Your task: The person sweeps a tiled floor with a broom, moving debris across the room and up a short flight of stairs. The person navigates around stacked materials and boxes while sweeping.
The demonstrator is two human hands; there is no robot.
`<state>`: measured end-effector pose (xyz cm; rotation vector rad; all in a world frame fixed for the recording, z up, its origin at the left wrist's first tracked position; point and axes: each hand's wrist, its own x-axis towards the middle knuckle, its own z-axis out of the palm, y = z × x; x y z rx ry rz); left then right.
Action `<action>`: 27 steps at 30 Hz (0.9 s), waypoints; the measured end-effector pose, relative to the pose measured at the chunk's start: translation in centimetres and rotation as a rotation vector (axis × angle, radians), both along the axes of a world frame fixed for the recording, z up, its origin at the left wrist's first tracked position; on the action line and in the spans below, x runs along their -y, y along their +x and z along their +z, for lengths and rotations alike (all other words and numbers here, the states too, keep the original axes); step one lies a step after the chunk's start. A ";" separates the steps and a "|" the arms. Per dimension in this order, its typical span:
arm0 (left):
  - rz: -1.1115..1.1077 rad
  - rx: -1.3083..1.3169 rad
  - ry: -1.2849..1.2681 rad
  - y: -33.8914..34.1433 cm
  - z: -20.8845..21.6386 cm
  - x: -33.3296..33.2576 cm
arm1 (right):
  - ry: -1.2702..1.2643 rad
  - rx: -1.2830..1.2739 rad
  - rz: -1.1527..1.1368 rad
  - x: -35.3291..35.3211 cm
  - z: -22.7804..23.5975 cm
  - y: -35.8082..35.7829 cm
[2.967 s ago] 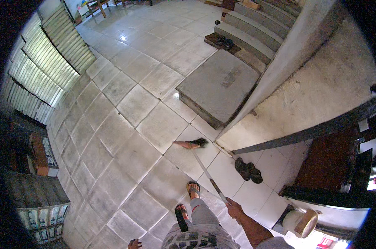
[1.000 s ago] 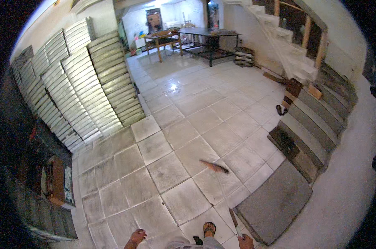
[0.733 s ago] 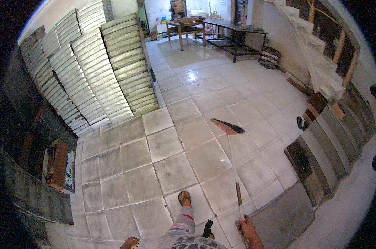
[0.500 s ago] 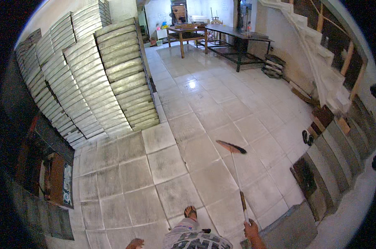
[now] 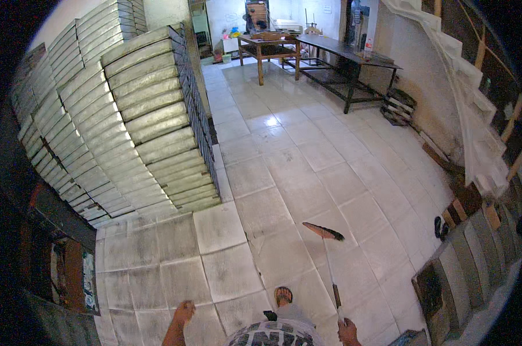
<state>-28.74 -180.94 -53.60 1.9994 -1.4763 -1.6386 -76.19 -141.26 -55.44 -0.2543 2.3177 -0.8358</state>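
Note:
My right hand, at the lower right, is wrapped round the pale handle of a broom. The broom slants away from me, and its orange and black bristle head is at the floor ahead. On the handle, a brown section sits just beyond my hand. My left hand hangs over the tiles at the lower left, fingers loosely curled, with nothing seen in it. Between the hands, my sandalled foot is on the floor below my patterned clothing.
Tall stacks of pale slabs line the left side. A wooden table and a long dark table stand at the back. Along the right are white stairs, a pair of dark slippers and leaning grey boards.
I have moved forward, and the slab stacks and tables look closer. My left arm has swung up and further into view. The broom stays in my right hand, its head lower in the picture.

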 end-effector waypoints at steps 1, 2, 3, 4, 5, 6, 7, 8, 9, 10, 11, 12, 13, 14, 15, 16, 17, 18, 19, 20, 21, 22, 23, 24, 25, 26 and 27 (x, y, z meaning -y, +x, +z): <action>-0.136 0.074 0.068 1.3 -1.3 0.3 | -0.005 0.136 -0.050 3.6 1.4 -2.4; -0.271 0.147 0.134 2.2 -2.5 1.1 | -0.011 0.272 -0.100 7.4 2.7 -4.5; 0.082 0.086 0.164 2.5 -3.7 0.3 | -0.002 0.169 -0.046 11.2 3.7 -6.0; -0.035 0.075 0.055 3.4 -4.0 0.5 | -0.032 0.125 -0.024 15.0 4.4 -7.5; -0.151 0.064 -0.050 3.9 -4.1 1.0 | -0.059 0.079 -0.001 18.8 4.9 -9.1; -0.127 0.149 -0.085 3.8 -4.1 2.1 | -0.085 0.030 0.025 22.5 5.1 -10.6; -0.101 0.233 -0.119 3.2 -3.9 3.5 | -0.078 0.003 0.051 26.2 5.1 -12.1; -0.077 0.320 -0.153 2.2 -3.5 5.6 | -0.070 -0.022 0.076 29.9 4.9 -13.3; -0.053 0.410 -0.184 1.1 -2.9 7.9 | 0.004 -0.026 0.083 33.5 4.7 -14.3; -0.034 0.503 -0.210 -0.2 -2.0 10.2 | -0.086 -0.079 0.125 37.0 4.6 -15.1; -0.021 0.596 -0.234 -1.6 -0.9 12.7 | -0.109 -0.113 0.146 40.6 4.5 -15.9; 0.100 0.567 -0.400 -4.0 -0.3 17.3 | -0.133 -0.146 0.159 44.2 4.5 -16.4; 0.222 0.532 -0.568 -6.3 0.7 22.0 | -0.150 -0.167 0.190 47.6 4.6 -16.7; 0.197 0.504 -0.664 -8.3 2.7 26.4 | -0.159 -0.174 0.218 50.7 4.9 -16.5; 0.171 0.471 -0.764 -10.9 4.8 32.3 | -0.188 -0.193 0.252 54.1 5.1 -16.4; 0.126 0.513 -0.816 -13.5 7.5 37.6 | -0.118 -0.162 0.245 57.2 5.3 -16.3; 0.071 0.546 -0.918 -16.0 10.8 42.8 | -0.061 -0.138 0.247 60.0 5.4 -16.1; 0.044 0.551 -1.002 -18.4 14.5 47.7 | -0.003 -0.120 0.248 62.6 5.6 -16.2; 0.006 0.540 -1.142 -21.2 18.1 52.6 | -0.017 -0.118 0.274 65.2 5.7 -16.7; -0.002 0.508 -1.249 -24.0 21.6 56.7 | -0.020 -0.109 0.295 67.3 5.8 -16.9; -0.025 0.480 -1.366 -26.8 25.0 60.6 | 0.014 -0.087 0.301 69.1 5.9 -17.2; -0.033 0.438 -1.446 -29.6 28.2 64.3 | -0.006 -0.087 0.306 71.0 6.0 -17.9; -0.045 0.408 -1.541 -32.3 30.9 67.5 | 0.005 -0.077 0.307 72.9 6.0 -18.6; -0.066 0.449 -1.625 -34.8 33.1 70.4 | 0.000 -0.070 0.317 75.2 5.8 -19.7; -0.085 0.501 -1.694 -36.9 34.9 72.8 | 0.000 -0.098 0.346 77.7 5.5 -20.9; -0.046 0.521 -1.756 -38.8 36.1 75.5 | -0.012 -0.131 0.381 81.0 5.0 -22.5; -0.010 0.552 -1.801 -40.6 36.6 78.1 | -0.021 -0.161 0.419 84.3 4.4 -24.3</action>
